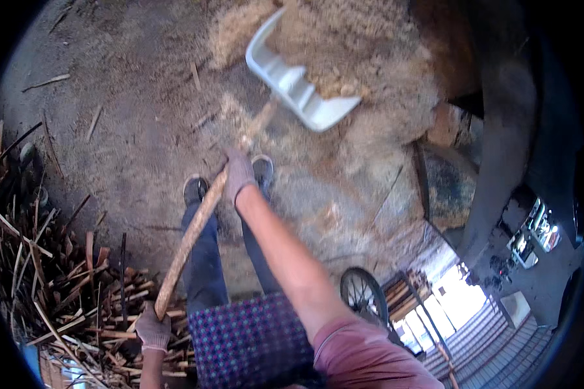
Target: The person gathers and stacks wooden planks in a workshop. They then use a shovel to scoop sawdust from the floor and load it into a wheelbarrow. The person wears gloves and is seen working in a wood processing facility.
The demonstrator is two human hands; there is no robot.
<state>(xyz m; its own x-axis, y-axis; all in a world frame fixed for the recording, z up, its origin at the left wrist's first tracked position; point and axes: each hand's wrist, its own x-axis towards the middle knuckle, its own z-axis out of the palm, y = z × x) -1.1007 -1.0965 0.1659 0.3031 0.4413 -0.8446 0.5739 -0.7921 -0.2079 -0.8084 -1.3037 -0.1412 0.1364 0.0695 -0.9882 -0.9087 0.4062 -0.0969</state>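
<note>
Lettering, if the pale shovel blade (292, 81) carries any, is too blurred to tell. The blade is ahead of the person, just beyond the feet, its open edge turned up and to the right over a heap of tan, crumbly material (383, 52); whether it touches the heap I cannot tell. A long wooden handle (191, 240) runs back from it, slanting down to the left. The right hand (241, 172), in a knitted glove, is wrapped around the handle partway along, fingers curled closed, above and between two dark shoes (263, 170). The left hand (154, 329), gloved too, is closed around the far end, low on the left, with its fingers folded over the wood. Below and beside it spreads a pile of split wood sticks (78, 292). A dotted purple cloth (250, 337) covers the lap over dark trousers (204, 272), and a spoked wheel (363, 292) stands to the right of the legs.
</note>
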